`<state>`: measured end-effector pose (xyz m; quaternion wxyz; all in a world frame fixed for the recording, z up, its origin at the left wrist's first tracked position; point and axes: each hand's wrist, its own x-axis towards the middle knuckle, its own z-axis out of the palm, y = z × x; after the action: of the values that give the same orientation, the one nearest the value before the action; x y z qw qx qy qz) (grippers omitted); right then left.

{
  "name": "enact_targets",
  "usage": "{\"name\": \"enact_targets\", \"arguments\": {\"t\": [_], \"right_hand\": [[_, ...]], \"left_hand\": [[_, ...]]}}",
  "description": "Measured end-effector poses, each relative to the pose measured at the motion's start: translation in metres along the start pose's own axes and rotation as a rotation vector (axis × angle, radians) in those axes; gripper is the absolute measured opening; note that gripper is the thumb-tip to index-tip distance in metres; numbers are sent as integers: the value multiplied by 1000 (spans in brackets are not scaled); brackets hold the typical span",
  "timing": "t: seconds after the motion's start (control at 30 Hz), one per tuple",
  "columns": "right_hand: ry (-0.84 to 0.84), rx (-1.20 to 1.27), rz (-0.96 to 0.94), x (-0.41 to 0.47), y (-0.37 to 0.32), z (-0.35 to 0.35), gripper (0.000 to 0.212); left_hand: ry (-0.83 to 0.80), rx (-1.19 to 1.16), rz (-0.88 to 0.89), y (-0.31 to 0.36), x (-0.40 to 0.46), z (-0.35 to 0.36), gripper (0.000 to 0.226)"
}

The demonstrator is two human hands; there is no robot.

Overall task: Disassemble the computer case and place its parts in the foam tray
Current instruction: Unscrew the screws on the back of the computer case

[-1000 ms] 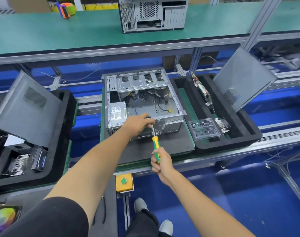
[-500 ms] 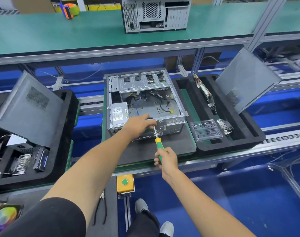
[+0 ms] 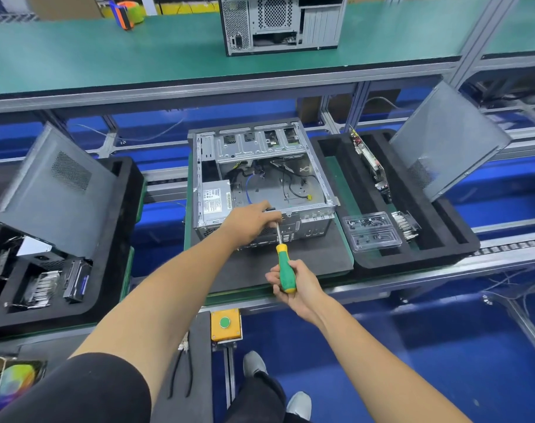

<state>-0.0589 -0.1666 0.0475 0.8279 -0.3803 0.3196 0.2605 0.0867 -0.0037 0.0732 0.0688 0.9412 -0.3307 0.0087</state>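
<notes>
- The case lies open side up on a dark mat in the middle of the desk, its rear panel facing the person.
- Inside it, a power supply sits at the near left corner, and loose cables lie across the floor of the case.
- The left hand rests on the near top edge of the case, fingers curled over the rim beside the shaft of the screwdriver.
- The right hand grips the green and yellow handle of the screwdriver, fingers wrapped round it.
- The screwdriver's shaft slants up to the rear panel of the case; its tip is hidden by the left hand's fingers.
- The foam tray sits just right of the case, touching the mat.
- In the tray, a side panel leans tilted at the far right, a card stands on edge in a slot, and a clear box with small parts lies at the near left.
- A second tray on the left carries another tilted panel and other parts.
- On the green shelf above stands another case.
</notes>
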Motion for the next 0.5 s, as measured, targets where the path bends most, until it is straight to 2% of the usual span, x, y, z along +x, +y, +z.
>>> {"name": "enact_targets", "arguments": {"t": [0.17, 0.3, 0.37, 0.43, 0.5], "right_hand": [[43, -126, -93, 1, 2, 4, 34], [187, -225, -206, 0, 0, 9, 11], [241, -260, -254, 0, -3, 11, 25], [257, -265, -237, -2, -4, 14, 29], [232, -265, -169, -6, -4, 18, 17]], "left_hand": [[-29, 3, 12, 0, 0, -3, 29], [-42, 9, 4, 0, 0, -3, 27], [-49, 10, 0, 0, -1, -4, 26], [-49, 13, -3, 0, -1, -3, 26], [-32, 13, -8, 1, -1, -2, 25]]}}
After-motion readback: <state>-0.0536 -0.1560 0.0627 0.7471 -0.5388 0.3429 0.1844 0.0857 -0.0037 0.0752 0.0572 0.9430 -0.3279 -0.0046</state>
